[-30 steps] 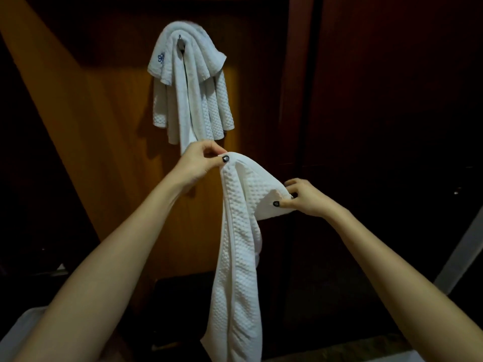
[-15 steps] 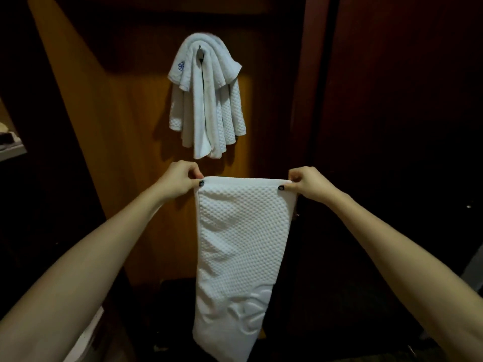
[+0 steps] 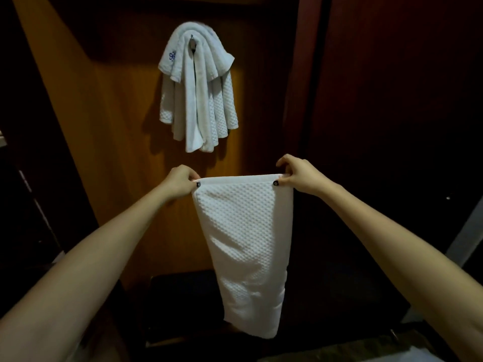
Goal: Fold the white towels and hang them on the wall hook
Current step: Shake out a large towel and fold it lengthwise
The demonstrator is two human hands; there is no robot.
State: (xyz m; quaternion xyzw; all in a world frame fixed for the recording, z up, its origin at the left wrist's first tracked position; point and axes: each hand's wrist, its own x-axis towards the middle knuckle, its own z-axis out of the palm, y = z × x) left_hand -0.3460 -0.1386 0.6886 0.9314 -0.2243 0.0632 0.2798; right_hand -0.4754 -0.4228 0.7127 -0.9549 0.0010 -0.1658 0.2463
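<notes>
White towel, waffle weave, is held up in the air in front of the wooden wall panel, below the wall hook. It is folded lengthwise into a long strip. The top edge is stretched level between both hands, and the rest hangs straight down, narrowing slightly toward the bottom end. A smooth border band runs along the top edge.

Left hand: fingers curled over the far side of the top left corner, thumb pressed on the near face. Corner pinched. Dark polish on the thumbnail.

Right hand: same grip on the top right corner. Thumb on the near face, fingers curled behind the edge, dark thumbnail visible. This hand sits marginally higher than the left.

Hung towels: a white bundle already draped over the wall hook, above the held towel and apart from it. The folds fan downward in several layers; count not resolvable. Blue embroidered mark on the upper left fold. The hook tip shows at the top centre of the bundle.

Surroundings: a dark reddish panel stands to the right of the wooden one. A dark object sits low behind the towel's bottom end, too dim to identify.
</notes>
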